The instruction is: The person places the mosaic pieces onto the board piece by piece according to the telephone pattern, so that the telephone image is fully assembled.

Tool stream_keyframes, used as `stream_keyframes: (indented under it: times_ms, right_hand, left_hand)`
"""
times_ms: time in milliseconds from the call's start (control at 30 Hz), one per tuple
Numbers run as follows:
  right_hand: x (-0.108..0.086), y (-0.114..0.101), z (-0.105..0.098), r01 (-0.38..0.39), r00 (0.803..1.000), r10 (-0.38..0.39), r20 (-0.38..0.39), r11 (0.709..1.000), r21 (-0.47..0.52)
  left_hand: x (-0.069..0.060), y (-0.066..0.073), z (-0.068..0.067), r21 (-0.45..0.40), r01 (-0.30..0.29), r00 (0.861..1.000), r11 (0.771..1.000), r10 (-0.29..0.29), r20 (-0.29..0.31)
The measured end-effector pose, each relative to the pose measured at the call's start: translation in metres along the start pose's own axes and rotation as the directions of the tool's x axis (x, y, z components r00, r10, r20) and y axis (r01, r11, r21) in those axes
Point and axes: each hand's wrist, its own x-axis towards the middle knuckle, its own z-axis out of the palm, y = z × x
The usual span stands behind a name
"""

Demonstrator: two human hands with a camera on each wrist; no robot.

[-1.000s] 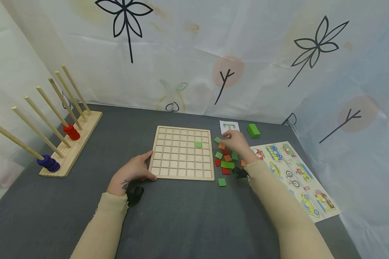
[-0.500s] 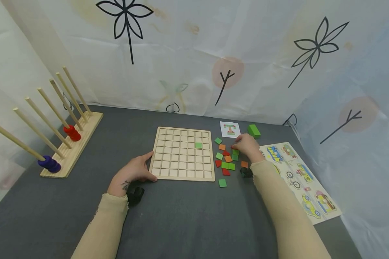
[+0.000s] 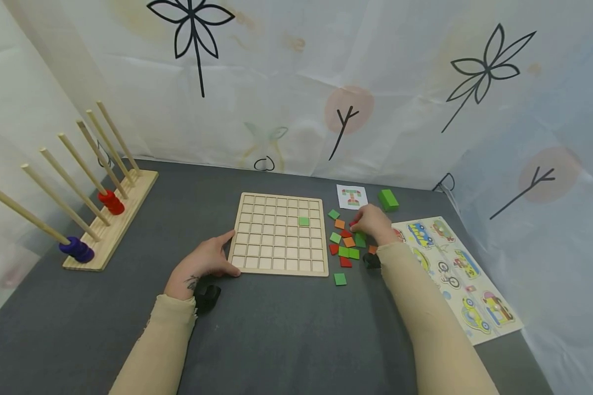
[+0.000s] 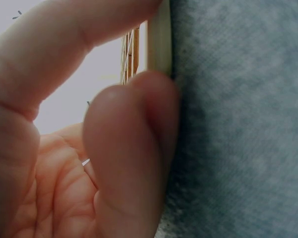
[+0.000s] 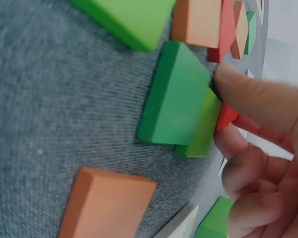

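A wooden grid board (image 3: 281,249) lies on the dark table, one green tile (image 3: 303,221) set in its upper right area. My left hand (image 3: 203,264) rests against the board's left edge and near corner, thumb and index finger spread apart. In the left wrist view, the fingertips touch the board's pale edge (image 4: 160,44). Over the loose tiles to the right of the board, my right hand (image 3: 375,225) pinches a red tile (image 5: 227,116) between thumb and finger. Beside it in the right wrist view are a dark green tile (image 5: 176,96) and a light green one (image 5: 202,130).
Several green, orange and red tiles (image 3: 345,262) lie right of the board. A pattern card (image 3: 352,197) and a green block (image 3: 388,200) sit behind them. A picture puzzle board (image 3: 457,274) lies at right, a peg stand with rings (image 3: 123,206) at left.
My right hand has moved from beside the card to the right, over the tiles, and now pinches a red tile. The left hand stays at the board.
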Motion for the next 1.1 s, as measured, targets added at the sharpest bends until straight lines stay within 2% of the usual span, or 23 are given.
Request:
stream_keyframes:
  times_ms: [167, 333, 467, 567, 667, 733, 867, 1100]
  right_hand:
    - [0.002, -0.002, -0.001, 0.04, 0.998, -0.04, -0.047, 0.999, 0.002]
    - [0.005, -0.012, 0.001, 0.107, 0.981, -0.095, -0.17, 0.993, 0.06]
    - [0.007, -0.028, 0.003, 0.192, 0.957, -0.148, -0.248, 0.968, 0.162]
    - [0.01, -0.041, 0.007, 0.255, 0.943, -0.189, -0.275, 0.939, 0.231]
    - [0.013, -0.053, 0.011, 0.296, 0.937, -0.222, -0.27, 0.915, 0.273]
    - [0.014, -0.061, 0.014, 0.302, 0.939, -0.235, -0.249, 0.911, 0.281]
    - [0.017, -0.076, 0.021, 0.293, 0.948, -0.246, -0.202, 0.921, 0.256]
    - [0.024, -0.09, 0.034, 0.3, 0.948, -0.278, -0.154, 0.942, 0.151]
  left_hand:
    - [0.0, 0.0, -0.001, 0.009, -0.004, 1.0, 1.0, 0.004, 0.004]
    - [0.0, 0.0, -0.001, 0.022, -0.012, 1.0, 1.0, 0.012, 0.004]
    - [0.0, 0.0, -0.001, 0.016, -0.009, 1.0, 1.0, 0.009, 0.003]
    - [0.0, -0.001, 0.0, 0.015, -0.005, 1.0, 1.0, 0.005, 0.001]
    - [0.0, -0.001, 0.0, 0.022, -0.005, 1.0, 1.0, 0.005, -0.002]
    - [0.001, -0.001, 0.0, 0.024, -0.004, 1.0, 1.0, 0.004, -0.003]
    - [0.0, -0.001, 0.0, 0.026, -0.009, 1.0, 1.0, 0.009, 0.0]
    - [-0.001, 0.0, 0.0, 0.011, 0.002, 1.0, 1.0, -0.002, 0.003]
